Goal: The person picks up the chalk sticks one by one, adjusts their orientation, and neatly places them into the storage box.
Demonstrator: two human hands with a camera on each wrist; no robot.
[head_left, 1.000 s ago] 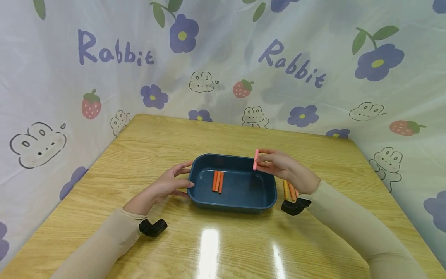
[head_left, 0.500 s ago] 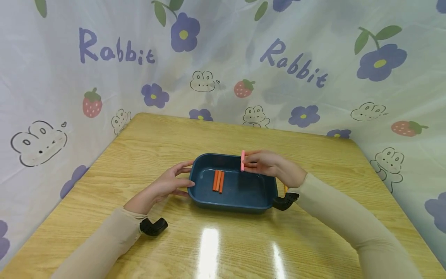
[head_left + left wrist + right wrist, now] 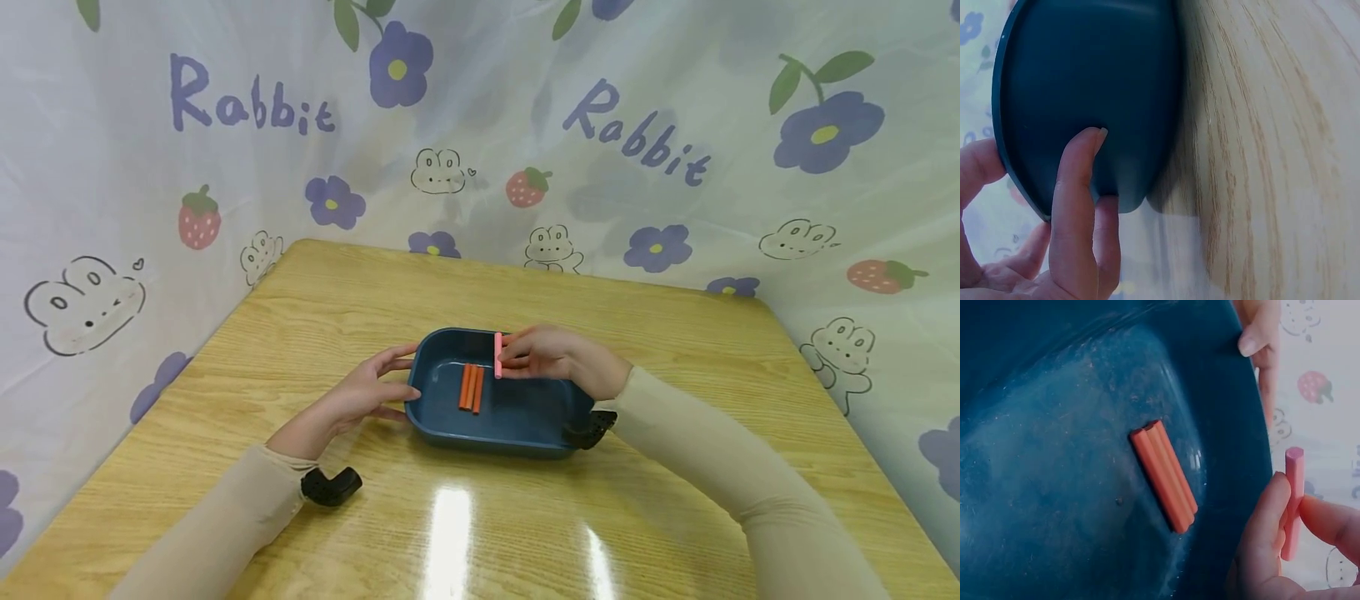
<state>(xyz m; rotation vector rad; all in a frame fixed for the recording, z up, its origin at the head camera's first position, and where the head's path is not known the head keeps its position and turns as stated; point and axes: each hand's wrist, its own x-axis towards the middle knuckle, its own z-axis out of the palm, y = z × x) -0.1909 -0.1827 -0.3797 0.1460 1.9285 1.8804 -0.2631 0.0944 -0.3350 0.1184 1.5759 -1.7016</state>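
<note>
A dark blue rectangular plastic box (image 3: 487,447) stands on the table, and three orange sticks (image 3: 471,388) lie side by side in it, left of centre. My left hand (image 3: 360,396) rests against the box's left end. In the left wrist view its fingers (image 3: 1075,206) touch the outer wall without wrapping round it. My right hand (image 3: 558,358) pinches a slim pink stick (image 3: 498,356) between thumb and fingertips. This pink stick is nearly upright in the head view, over the back part of the box, to the right of the orange ones and apart from them.
The wooden table (image 3: 360,308) is backed by a white cloth (image 3: 480,100) printed with rabbits, flowers and strawberries. A black wrist device (image 3: 596,429) overlaps the box's right front corner. Another black device (image 3: 330,486) sits under the left wrist.
My right hand has carried the pink stick leftward, from the box's back right rim to near the orange sticks. Sticks right of the box are now hidden behind the right arm. The left hand stays put.
</note>
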